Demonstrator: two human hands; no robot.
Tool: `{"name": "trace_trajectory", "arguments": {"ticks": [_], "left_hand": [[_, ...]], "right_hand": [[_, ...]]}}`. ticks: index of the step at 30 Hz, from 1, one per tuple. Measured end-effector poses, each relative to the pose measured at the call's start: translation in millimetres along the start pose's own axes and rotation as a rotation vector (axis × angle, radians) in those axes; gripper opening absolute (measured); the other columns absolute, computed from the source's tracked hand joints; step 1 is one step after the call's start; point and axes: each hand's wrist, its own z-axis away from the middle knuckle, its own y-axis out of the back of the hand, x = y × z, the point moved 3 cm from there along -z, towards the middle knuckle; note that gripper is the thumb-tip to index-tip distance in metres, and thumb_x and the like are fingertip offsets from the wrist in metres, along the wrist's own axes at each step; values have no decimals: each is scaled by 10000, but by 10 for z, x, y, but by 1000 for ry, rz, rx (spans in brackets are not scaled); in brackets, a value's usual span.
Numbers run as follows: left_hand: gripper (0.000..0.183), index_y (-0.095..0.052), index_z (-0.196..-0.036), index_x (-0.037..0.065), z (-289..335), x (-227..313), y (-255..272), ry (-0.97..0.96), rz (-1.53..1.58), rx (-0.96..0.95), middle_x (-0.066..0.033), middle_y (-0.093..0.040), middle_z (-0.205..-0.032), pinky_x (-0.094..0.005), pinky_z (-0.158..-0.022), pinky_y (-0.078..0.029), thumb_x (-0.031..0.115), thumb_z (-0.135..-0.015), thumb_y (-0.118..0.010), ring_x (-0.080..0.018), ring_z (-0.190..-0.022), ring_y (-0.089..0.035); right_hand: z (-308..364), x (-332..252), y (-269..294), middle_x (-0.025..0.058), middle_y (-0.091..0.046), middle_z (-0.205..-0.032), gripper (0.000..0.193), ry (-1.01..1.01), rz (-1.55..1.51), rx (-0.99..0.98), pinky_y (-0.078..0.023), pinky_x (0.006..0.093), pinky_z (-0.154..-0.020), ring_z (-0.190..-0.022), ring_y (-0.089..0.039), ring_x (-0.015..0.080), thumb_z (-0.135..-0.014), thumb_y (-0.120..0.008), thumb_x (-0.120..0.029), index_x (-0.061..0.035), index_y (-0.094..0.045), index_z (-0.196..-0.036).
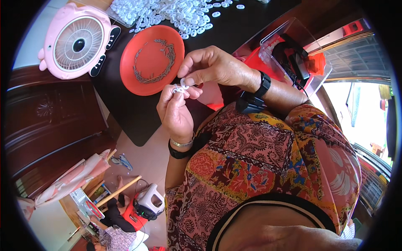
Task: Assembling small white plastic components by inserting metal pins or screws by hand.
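Close together over the table's near edge, both hands are closed in a pinch. My left hand (176, 115) grips a small white plastic piece (179, 89) with rounded loops between thumb and fingertips. Just above it, the thumb and forefinger of my right hand (213, 67) pinch another small white plastic piece (183, 82); the two pieces meet or nearly touch. Behind the hands sits a red bowl (130, 83) holding many thin grey metal pins (144, 79), heaped in a ring along its inside. A large pile of white oval plastic pieces (167, 14) with holes lies at the far side.
A pink fan (78, 44) stands left of the bowl on the dark table (138, 121). To the right is a clear plastic bin (289, 31) with black and red things inside. A person (115, 234), a red stool (133, 215) and blue-grey scissors-like sandals (123, 162) are at lower left.
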Motion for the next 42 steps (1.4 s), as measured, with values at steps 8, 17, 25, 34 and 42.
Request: {"name": "trace_trajectory", "arguments": {"ticks": [8, 17, 25, 34, 42], "left_hand": [[180, -477, -800, -13, 32, -2, 47, 4, -74, 140, -124, -526, -679, -351, -728, -454, 126, -889, -408, -224, -716, -567], [164, -461, -705, 3, 54, 20, 30, 119, -169, 90, -35, -445, -587, -259, -566, -396, 69, -855, -456, -119, -549, -447], [196, -414, -657, 24, 42, 19, 23, 178, -221, 81, -17, -403, -578, -247, -521, -334, 63, -844, -460, -96, -531, -397], [209, -408, -648, 27, 47, 9, 36, 202, -248, 50, -9, -390, -568, -241, -511, -314, 58, -848, -464, -86, -525, -388], [208, -416, -655, 25, 49, 13, 9, 231, -279, 43, -4, -401, -573, -238, -507, -299, 63, -853, -467, -76, -529, -382]], "right_hand": [[26, 74, -120, 26, -650, -874, 185, 89, -126, 38, -510, 218, -689, -759, -602, 78, -890, -595, 12, 3, -643, -1068], [9, 83, 48, -15, -625, -799, 192, -83, -203, 122, -470, 196, -666, -713, -555, 48, -874, -628, -45, -29, -672, -1060], [22, 107, 32, -18, -618, -785, 183, -67, -153, 87, -466, 197, -660, -704, -544, 50, -884, -625, -67, -23, -688, -1051], [33, 80, 14, -13, -632, -822, 181, -46, -72, 62, -460, 194, -666, -712, -542, 49, -891, -616, -73, -23, -690, -1049], [43, 13, 4, 33, -667, -939, 168, 49, 163, 41, -482, 239, -803, -866, -608, 101, -886, -623, -51, -8, -685, -1036]]}}
